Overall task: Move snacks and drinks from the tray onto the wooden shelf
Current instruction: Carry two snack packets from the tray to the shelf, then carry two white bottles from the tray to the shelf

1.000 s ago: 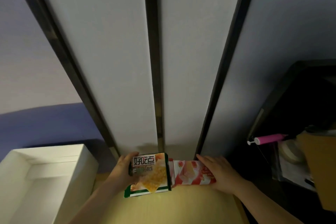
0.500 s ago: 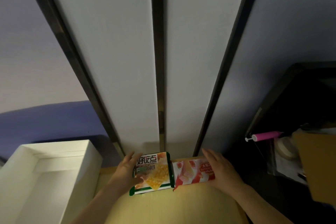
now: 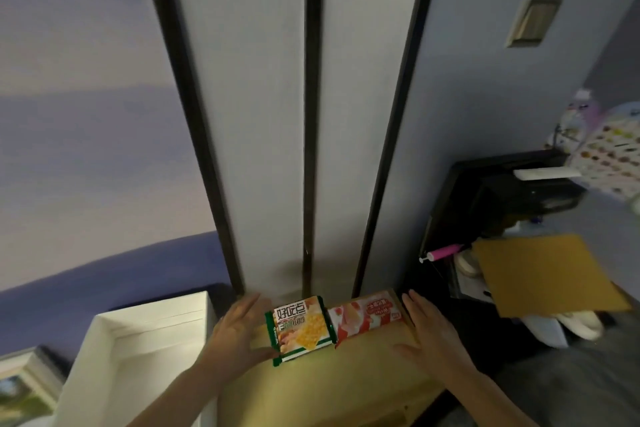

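Observation:
A green-edged cracker packet and a red-and-white wafer packet lie side by side at the back of the pale wooden shelf top, against the wall panels. My left hand is beside the cracker packet's left edge, fingers straight, thumb touching its near corner. My right hand hovers just right of the wafer packet with fingers extended, apart from it and holding nothing. The tray is not in view.
A white open box stands left of the shelf. To the right is a dark unit with a pink pump, a brown cardboard sheet and white shoes below. Dark-framed wall panels rise behind the shelf.
Both hands have come off the packets and spread outward. The packets now lie flat on the shelf top. The camera has tilted and shows more of the room's right side.

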Motion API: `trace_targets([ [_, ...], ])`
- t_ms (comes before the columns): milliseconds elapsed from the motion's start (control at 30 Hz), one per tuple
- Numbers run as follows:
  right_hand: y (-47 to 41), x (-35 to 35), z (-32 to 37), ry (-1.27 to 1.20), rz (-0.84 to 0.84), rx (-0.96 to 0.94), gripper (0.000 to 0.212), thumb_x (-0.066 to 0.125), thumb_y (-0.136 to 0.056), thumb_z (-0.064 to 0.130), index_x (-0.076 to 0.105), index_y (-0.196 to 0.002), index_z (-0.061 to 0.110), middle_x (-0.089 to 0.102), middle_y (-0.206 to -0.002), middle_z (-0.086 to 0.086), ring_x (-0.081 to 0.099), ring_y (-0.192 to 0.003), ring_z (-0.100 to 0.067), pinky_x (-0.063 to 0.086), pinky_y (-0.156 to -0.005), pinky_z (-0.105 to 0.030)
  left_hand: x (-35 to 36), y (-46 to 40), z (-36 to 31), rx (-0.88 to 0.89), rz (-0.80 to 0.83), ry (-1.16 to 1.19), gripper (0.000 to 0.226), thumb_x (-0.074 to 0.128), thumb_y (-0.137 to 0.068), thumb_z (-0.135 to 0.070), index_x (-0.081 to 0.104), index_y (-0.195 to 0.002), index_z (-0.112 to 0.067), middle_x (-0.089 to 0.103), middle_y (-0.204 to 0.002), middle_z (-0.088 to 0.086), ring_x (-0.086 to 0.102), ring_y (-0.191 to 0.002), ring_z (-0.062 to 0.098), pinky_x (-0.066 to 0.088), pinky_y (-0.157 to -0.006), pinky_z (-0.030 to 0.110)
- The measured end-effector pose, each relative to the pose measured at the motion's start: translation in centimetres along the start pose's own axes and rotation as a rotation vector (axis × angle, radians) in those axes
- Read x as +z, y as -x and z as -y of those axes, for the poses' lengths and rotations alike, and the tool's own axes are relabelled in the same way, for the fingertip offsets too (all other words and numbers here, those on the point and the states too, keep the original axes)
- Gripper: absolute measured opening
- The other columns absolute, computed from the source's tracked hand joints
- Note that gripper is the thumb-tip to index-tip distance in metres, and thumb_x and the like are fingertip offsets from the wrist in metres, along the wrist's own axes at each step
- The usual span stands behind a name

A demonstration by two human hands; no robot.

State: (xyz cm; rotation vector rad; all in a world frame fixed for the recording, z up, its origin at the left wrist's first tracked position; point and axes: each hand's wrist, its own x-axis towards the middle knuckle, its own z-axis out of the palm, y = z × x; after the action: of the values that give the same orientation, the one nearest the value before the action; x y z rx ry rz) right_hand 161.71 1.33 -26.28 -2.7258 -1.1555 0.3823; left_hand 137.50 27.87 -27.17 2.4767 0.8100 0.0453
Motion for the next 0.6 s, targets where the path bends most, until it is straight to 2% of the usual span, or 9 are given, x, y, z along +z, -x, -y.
trace_targets([
  [100, 4.9, -0.9, 2.3, -0.041, -0.044, 0.050, 0.099, 0.058, -0.081, 0.062, -0.002, -0.152, 0.026, -0.003, -0.160, 0.006, 0.005, -0.147, -0.018, 0.020, -0.117, -0.040, -3.1, 3.5, 1.3, 0.052, -0.021, 0.012, 0.093, 0.073, -0.071, -0.054, 0.024, -0.147, -0.033, 0.015, -0.158, -0.010, 0.015, -0.145, 0.014, 0.022, -0.119, 0.033],
  [200, 9.2, -1.1, 4.8, -0.078, -0.068, 0.066, 0.101, 0.061, -0.079, 0.062, 0.001, -0.152, 0.026, 0.000, -0.160, 0.006, 0.008, -0.146, -0.017, 0.024, -0.115, -0.041, -5.8, 7.8, 3.9, 0.093, -0.048, 0.010, 0.098, 0.065, -0.063, -0.067, 0.027, -0.146, -0.033, 0.019, -0.157, -0.007, 0.019, -0.143, 0.013, 0.022, -0.117, 0.027],
  [267, 11.7, -0.9, 6.3, -0.103, -0.088, 0.068, 0.102, 0.063, -0.078, 0.061, 0.002, -0.152, 0.026, 0.002, -0.159, 0.008, 0.011, -0.145, -0.017, 0.027, -0.114, -0.042, -7.3, 10.8, 6.0, 0.095, -0.065, 0.003, 0.094, 0.069, -0.067, -0.063, 0.026, -0.146, -0.033, 0.020, -0.156, -0.006, 0.019, -0.144, 0.013, 0.021, -0.116, 0.026],
  [333, 14.0, -0.7, 7.9, -0.127, -0.085, 0.065, 0.105, 0.065, -0.075, 0.062, 0.003, -0.152, 0.027, 0.006, -0.158, 0.008, 0.016, -0.143, -0.017, 0.029, -0.113, -0.042, -8.6, 13.9, 8.1, 0.067, -0.075, 0.018, 0.091, 0.072, -0.072, -0.056, 0.026, -0.146, -0.033, 0.018, -0.157, -0.006, 0.018, -0.144, 0.014, 0.020, -0.116, 0.027],
  [400, 16.1, -0.4, 9.4, -0.143, -0.102, 0.047, 0.110, 0.066, -0.069, 0.066, 0.004, -0.151, 0.027, 0.013, -0.156, 0.007, 0.022, -0.140, -0.017, 0.032, -0.111, -0.041, -9.7, 17.2, 10.0, 0.036, -0.084, 0.002, 0.091, 0.071, -0.072, -0.058, 0.024, -0.147, -0.033, 0.016, -0.157, -0.005, 0.017, -0.144, 0.015, 0.021, -0.117, 0.029],
  [500, 19.0, 0.4, 11.8, -0.126, -0.129, -0.006, 0.111, 0.071, -0.066, 0.063, 0.009, -0.151, 0.028, 0.024, -0.152, 0.006, 0.032, -0.135, -0.017, 0.038, -0.107, -0.040, -10.9, 22.5, 12.9, -0.023, -0.106, -0.063, 0.091, 0.066, -0.073, -0.062, 0.020, -0.147, -0.034, 0.014, -0.158, -0.005, 0.017, -0.144, 0.018, 0.024, -0.117, 0.036],
  [600, 21.4, 1.7, 14.4, -0.023, -0.114, -0.067, 0.111, 0.068, -0.066, 0.066, 0.010, -0.151, 0.024, 0.018, -0.156, 0.002, 0.027, -0.139, -0.018, 0.034, -0.111, -0.041, -11.4, 28.4, 15.4, -0.081, -0.137, -0.072, 0.092, 0.068, -0.073, -0.058, 0.021, -0.147, -0.032, 0.015, -0.158, -0.001, 0.016, -0.145, 0.021, 0.022, -0.118, 0.039],
])
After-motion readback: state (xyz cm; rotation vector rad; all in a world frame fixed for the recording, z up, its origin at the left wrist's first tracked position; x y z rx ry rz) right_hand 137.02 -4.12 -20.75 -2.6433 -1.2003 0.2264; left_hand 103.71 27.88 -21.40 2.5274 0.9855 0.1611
